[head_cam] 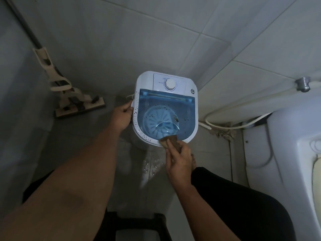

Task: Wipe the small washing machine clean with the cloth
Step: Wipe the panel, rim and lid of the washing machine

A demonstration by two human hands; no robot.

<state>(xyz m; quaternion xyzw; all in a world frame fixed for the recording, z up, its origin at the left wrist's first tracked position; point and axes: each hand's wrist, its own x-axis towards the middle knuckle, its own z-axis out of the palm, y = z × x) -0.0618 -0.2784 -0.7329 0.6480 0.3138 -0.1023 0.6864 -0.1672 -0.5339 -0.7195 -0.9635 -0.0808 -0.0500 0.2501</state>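
A small white washing machine (190, 117) with a clear blue lid stands on the tiled floor in a corner. Dark specks dot its white rim on the left and front, and some sit on the lid. My left hand (122, 115) grips the machine's left edge. My right hand (178, 160) holds a brown cloth (171, 139) pressed on the front rim, at the lid's near edge. A white timer dial (170, 84) sits on the back panel.
A beige mop (69, 94) leans at the left wall, its head on the floor. A white toilet (293, 153) stands to the right, with hoses (225, 108) along the wall behind. The floor is wet in front of the machine. A dark stool (137, 223) is under me.
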